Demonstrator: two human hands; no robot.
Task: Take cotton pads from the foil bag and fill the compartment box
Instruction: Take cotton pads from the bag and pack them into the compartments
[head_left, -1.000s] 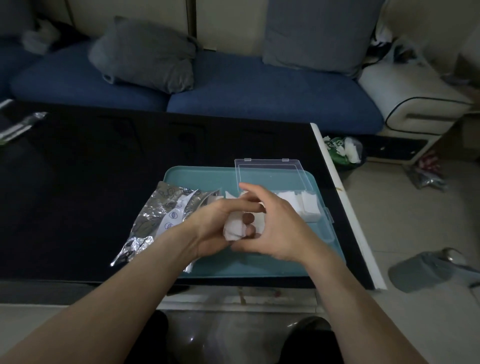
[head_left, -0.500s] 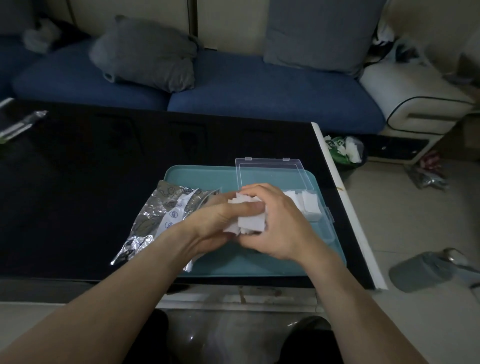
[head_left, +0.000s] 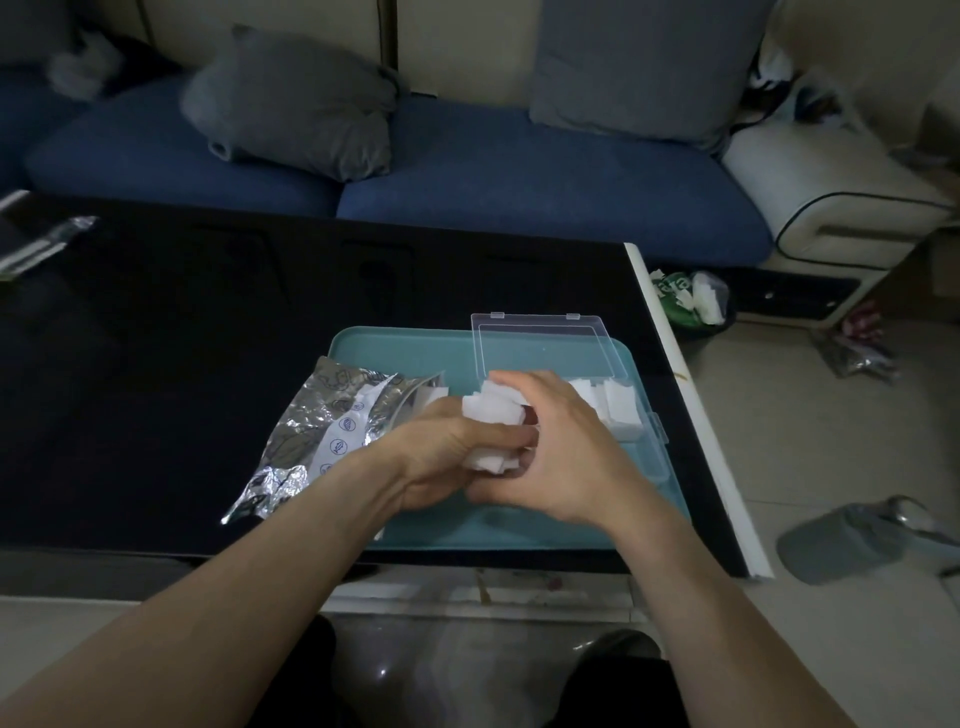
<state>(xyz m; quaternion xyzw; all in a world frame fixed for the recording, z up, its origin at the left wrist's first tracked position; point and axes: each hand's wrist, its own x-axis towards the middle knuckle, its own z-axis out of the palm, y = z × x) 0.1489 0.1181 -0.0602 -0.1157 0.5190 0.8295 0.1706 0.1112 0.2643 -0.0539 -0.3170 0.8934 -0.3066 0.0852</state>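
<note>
- Holding a bunch of cotton pads (head_left: 493, 408), the left hand (head_left: 447, 457) and right hand (head_left: 561, 447) curl round it above the tray (head_left: 395, 353).
- Some pads already sit in the compartment box (head_left: 618, 410); it may be half full.
- More seem left in the foil bag (head_left: 332, 421).

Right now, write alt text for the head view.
Both hands, left hand and right hand, grip a stack of white cotton pads over a teal tray, between a torn foil bag and an open clear compartment box.
</note>
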